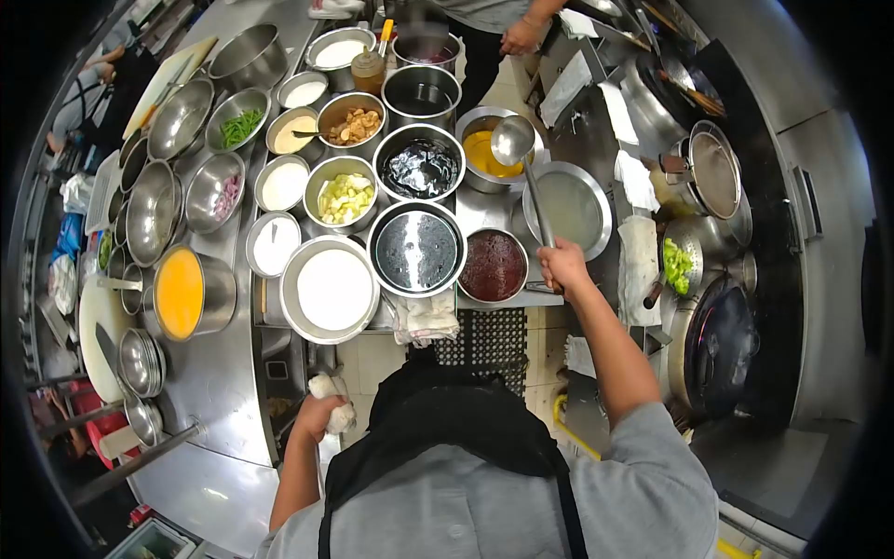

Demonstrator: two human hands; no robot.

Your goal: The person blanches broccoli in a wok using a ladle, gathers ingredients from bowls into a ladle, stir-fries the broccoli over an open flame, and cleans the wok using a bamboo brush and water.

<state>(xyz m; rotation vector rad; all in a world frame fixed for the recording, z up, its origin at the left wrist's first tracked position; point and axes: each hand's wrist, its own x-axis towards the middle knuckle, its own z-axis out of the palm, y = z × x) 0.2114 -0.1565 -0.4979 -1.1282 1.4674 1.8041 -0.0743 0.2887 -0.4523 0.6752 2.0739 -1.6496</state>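
My right hand (563,267) is closed around the handle of a long metal ladle (538,200). The ladle's bowl hangs over the right side of a pot of yellow liquid (484,154), and its handle crosses a wide basin of cloudy pale liquid (575,210). Whether the ladle bowl holds anything, I cannot tell. Just left of that hand sits a pot of dark red sauce (492,265). Low on the left, beside the counter, my left hand (321,416) grips a crumpled white cloth (333,399).
Several pots stand ahead, including white liquid (332,287), dark liquid (417,247) and chopped pale-green vegetables (345,197). On the left counter are an orange-liquid pot (179,293) and a knife (110,352). Stove and wok (722,345) line the right. Another person's hand (521,37) shows at the top.
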